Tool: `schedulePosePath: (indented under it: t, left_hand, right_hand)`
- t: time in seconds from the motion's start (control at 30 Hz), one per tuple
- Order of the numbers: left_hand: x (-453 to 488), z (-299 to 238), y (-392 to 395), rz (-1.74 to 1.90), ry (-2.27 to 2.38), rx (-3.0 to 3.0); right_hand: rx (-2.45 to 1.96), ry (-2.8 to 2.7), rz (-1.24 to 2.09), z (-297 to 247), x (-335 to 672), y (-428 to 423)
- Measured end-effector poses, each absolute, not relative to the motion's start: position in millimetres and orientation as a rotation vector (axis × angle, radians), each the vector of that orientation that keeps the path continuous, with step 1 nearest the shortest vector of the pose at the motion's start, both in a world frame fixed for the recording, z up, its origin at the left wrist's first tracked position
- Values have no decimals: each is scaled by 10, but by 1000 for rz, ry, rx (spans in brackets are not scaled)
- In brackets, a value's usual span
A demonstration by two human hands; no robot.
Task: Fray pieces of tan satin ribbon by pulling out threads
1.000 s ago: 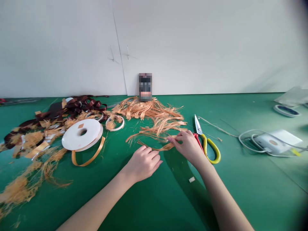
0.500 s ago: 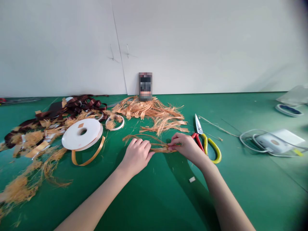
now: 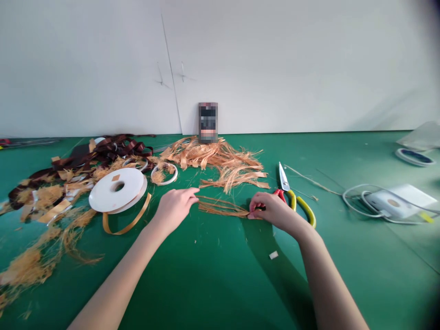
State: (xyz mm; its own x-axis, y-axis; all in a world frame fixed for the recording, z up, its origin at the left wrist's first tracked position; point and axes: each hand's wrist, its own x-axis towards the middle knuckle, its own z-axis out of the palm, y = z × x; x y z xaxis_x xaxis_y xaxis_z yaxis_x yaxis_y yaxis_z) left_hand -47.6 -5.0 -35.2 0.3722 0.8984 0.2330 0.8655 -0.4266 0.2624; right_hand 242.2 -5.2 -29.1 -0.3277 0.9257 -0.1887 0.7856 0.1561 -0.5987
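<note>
Green tabletop [image 3: 206, 284] backs tan strands [image 3: 222, 207] extending left from the right grip [image 3: 275, 212]

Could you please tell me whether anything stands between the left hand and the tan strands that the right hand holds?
Nothing visible does: the left hand is at one end of the tan strands, the right hand pinching near the other. The scissors lie beside the right hand, the fibre pile farther back.

Single head-worn view from close above the hands [image 3: 174, 208], facing forward and down across the counter [image 3: 195, 284] to a pale wall [image 3: 292, 68].
</note>
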Motion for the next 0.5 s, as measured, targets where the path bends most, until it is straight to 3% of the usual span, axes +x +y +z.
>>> schedulePosePath:
  t: [0.2, 0.33, 0.5]
  left_hand:
    - [-252, -412, -169, 797, 1494, 2625]
    - [107, -529, -390, 704, 1121, 2750]
    - [209, -631, -439, 717, 1078, 2714]
  right_hand:
    - [-1646, -2099, 1168, -252, 2401, -129]
    - [-1496, -2094, 1207, -201, 2329, -194]
    - [-1353, -1824, 1593, -158, 2273, -231]
